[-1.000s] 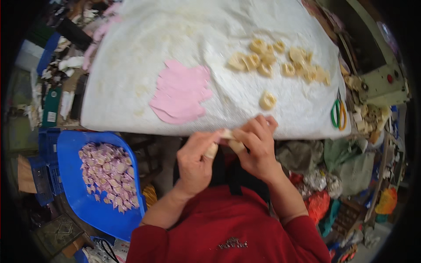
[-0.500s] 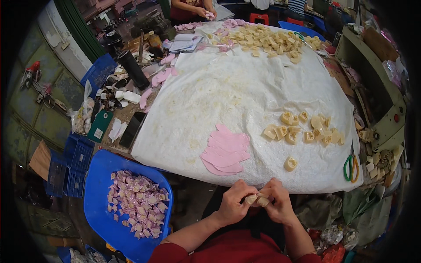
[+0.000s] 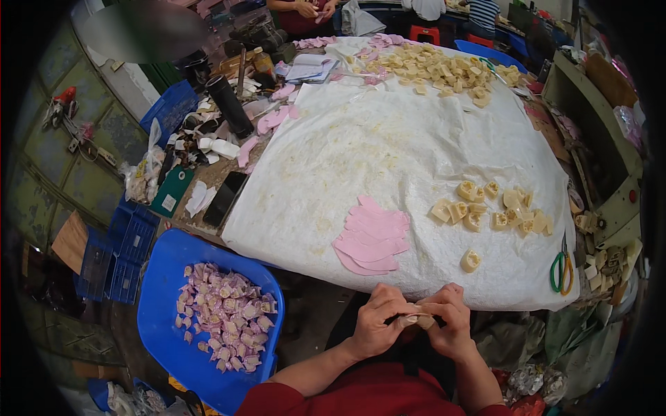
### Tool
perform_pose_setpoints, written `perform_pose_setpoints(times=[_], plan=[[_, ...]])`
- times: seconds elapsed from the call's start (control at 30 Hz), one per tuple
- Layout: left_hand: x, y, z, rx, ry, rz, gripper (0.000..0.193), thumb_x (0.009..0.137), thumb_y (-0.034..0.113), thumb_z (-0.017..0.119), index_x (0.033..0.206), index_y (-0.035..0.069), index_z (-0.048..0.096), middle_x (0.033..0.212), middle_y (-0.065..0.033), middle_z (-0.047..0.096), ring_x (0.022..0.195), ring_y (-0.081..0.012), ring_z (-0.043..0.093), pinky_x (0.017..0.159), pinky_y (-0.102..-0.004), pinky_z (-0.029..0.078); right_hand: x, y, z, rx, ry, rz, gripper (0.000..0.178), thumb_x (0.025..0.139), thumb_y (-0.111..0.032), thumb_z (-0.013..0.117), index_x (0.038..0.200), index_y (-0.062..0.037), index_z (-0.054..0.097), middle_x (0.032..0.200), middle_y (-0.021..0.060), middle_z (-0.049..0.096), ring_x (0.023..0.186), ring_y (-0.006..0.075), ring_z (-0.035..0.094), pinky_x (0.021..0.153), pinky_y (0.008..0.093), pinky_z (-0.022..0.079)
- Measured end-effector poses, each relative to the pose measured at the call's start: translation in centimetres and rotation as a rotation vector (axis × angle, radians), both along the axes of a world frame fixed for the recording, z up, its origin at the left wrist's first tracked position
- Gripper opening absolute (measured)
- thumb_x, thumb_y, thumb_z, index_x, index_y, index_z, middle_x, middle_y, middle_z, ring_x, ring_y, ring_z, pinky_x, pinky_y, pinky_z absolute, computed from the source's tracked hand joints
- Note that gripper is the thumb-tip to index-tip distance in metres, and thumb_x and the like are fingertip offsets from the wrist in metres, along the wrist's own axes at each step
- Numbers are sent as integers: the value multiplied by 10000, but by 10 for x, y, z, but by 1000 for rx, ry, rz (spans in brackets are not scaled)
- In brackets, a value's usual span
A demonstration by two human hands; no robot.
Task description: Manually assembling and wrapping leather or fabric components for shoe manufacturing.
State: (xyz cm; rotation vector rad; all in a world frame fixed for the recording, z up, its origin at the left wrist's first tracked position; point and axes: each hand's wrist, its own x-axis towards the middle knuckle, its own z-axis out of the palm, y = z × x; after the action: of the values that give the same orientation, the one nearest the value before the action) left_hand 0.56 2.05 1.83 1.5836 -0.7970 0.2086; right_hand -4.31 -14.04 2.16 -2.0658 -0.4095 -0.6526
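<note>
At the near edge of the table, my left hand (image 3: pixel 379 322) and my right hand (image 3: pixel 448 319) meet in front of my body. Between their pinched fingers is a small cream-coloured piece (image 3: pixel 409 320), mostly covered by the fingers; a reddish-pink edge shows along it. Just beyond my left hand lies a fanned stack of pink fabric-like strips (image 3: pixel 372 237). One hollow cream block (image 3: pixel 471 261) sits alone past my right hand, with a cluster of similar cream blocks (image 3: pixel 517 210) farther off.
Left of me, a blue tub (image 3: pixel 156 305) holds many pink-wrapped cream pieces (image 3: pixel 225 315). Scissors (image 3: pixel 561 267) lie at the right on the white-covered table (image 3: pixel 312 166). A heap of cream blocks (image 3: pixel 444 69) and a co-worker's hands (image 3: pixel 316 10) are at the far side. A black bottle (image 3: pixel 229 106) stands left.
The whole scene has shifted slightly right in view. My fingers have changed their hold, with both hands still on the small piece. A grey blur now covers part of the upper left.
</note>
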Motion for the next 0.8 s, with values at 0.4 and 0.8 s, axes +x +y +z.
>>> perform_pose_setpoints(times=[0.4, 0.8], plan=[[4, 5, -6, -26, -52, -12, 204, 655, -58, 713, 814, 51, 645, 762, -47, 546, 752, -214, 530, 668, -312, 452, -4, 4, -2, -102, -23, -28, 303, 639, -16, 714, 909, -100, 604, 921, 48, 624, 719, 213, 524, 755, 371, 344], [12, 7, 0, -217, -76, 84, 214, 703, -69, 693, 853, 65, 618, 817, -61, 475, 737, -194, 489, 648, -293, 445, -18, 16, -22, 835, 602, 109, 325, 949, -295, 525, 1110, -13, 539, 913, 52, 625, 857, 102, 579, 647, 235, 450]])
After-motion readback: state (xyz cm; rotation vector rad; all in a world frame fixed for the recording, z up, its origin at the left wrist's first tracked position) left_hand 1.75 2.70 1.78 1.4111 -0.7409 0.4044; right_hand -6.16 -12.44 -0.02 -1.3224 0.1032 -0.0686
